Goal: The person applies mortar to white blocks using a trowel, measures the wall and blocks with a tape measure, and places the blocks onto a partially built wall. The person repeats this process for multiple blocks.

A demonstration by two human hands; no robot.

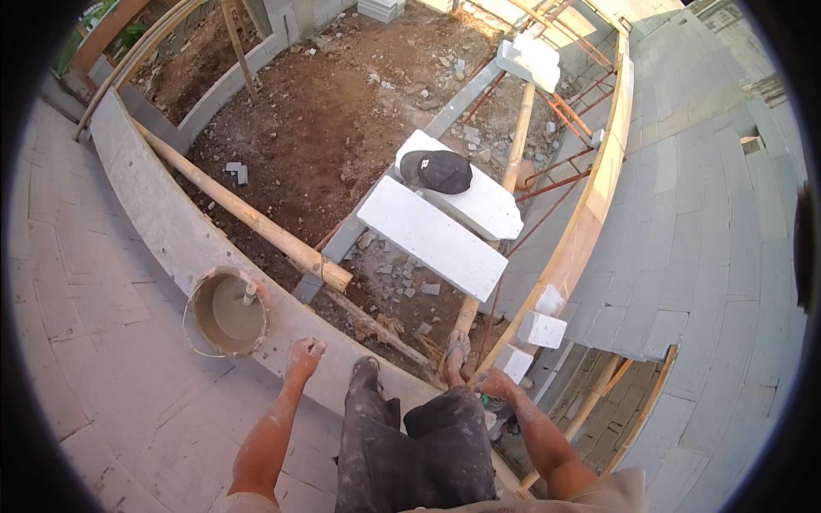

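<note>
Left hand curls closed near the wire-handled bucket, probably parked there for easy reach; right hand: can't tell its grip.

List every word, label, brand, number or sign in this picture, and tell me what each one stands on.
Black cap: a small pale mark on its front, too small to read reliably.
Mortar bucket: no lettering can be made out.
Large white blocks: no lettering can be made out.
I see no other readable text or signs.
</note>
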